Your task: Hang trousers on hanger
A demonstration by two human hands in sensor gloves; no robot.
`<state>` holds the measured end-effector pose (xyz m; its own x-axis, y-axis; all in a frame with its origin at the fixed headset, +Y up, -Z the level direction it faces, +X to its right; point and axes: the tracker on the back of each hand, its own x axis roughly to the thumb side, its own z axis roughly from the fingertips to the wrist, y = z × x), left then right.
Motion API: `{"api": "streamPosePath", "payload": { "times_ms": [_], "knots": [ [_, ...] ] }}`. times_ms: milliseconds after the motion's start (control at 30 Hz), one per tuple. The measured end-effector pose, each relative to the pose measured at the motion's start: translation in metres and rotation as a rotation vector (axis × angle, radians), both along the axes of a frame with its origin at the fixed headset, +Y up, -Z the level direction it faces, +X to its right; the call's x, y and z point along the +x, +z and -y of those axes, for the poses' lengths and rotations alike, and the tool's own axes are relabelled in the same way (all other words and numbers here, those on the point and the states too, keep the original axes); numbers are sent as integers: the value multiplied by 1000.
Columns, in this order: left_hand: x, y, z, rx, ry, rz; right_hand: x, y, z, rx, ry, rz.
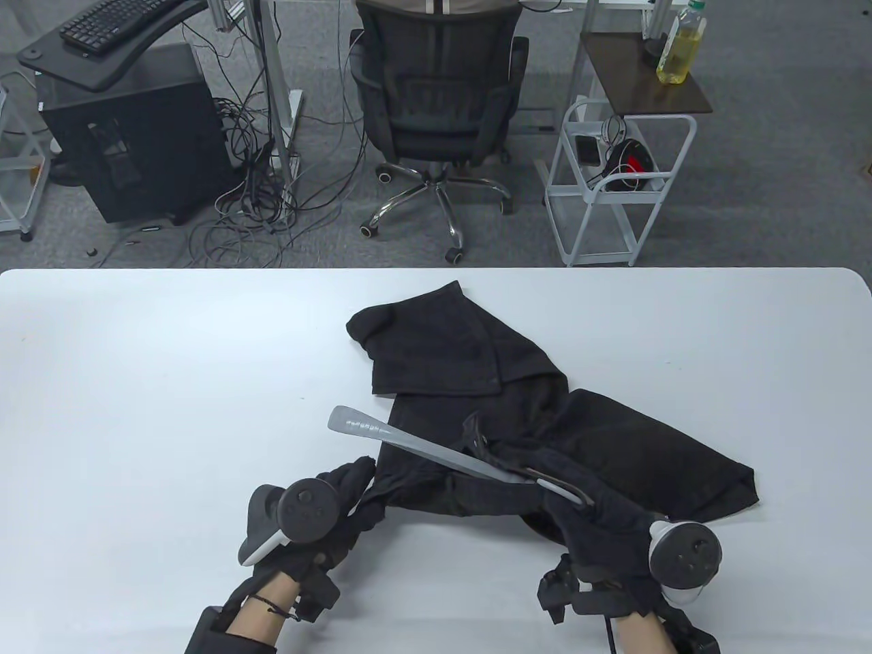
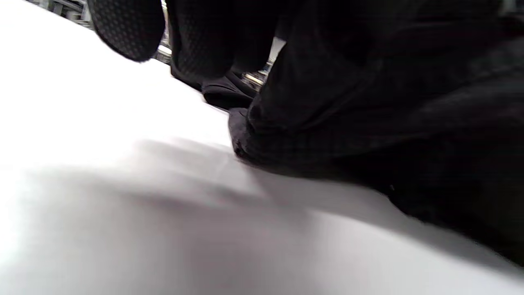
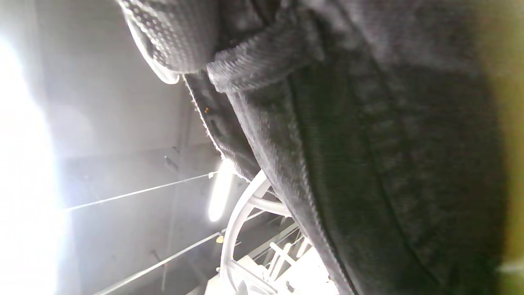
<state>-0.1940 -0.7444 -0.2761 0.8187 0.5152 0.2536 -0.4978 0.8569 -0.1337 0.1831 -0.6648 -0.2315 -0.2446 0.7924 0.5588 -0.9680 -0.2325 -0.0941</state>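
Black trousers (image 1: pixel 477 381) lie crumpled across the middle of the white table (image 1: pixel 136 375). A grey hanger (image 1: pixel 409 443) lies on them, its left arm sticking out bare, its right part under the cloth. My left hand (image 1: pixel 344 494) grips a black trouser end at the table's front; the left wrist view shows the cloth (image 2: pixel 368 102) bunched under my fingers (image 2: pixel 127 28). My right hand (image 1: pixel 599 538) is wrapped in trouser cloth near the hanger's right end and holds the fabric (image 3: pixel 368 164). Whether it also holds the hanger is hidden.
Beyond the table's far edge stand an office chair (image 1: pixel 436 102), a white wire cart (image 1: pixel 613 184) with an oil bottle (image 1: pixel 681 44) on a side table, and a black computer case (image 1: pixel 129 129) with loose cables on the floor.
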Motion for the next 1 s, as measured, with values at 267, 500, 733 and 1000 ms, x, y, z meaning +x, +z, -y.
{"api": "streamPosePath", "payload": {
  "times_ms": [267, 500, 733, 1000],
  "knots": [
    [-33, -15, 9, -165, 322, -208, 5, -5, -1, -32, -47, -181],
    [-60, -6, -21, 34, 342, -317, -5, 3, -11, 7, 163, -137],
    [-60, 15, -53, 316, 208, -359, -21, 12, -17, 86, 423, -23],
    [-38, 40, -75, 546, 142, -288, -42, 13, -8, 127, 688, 162]
  ]
}}
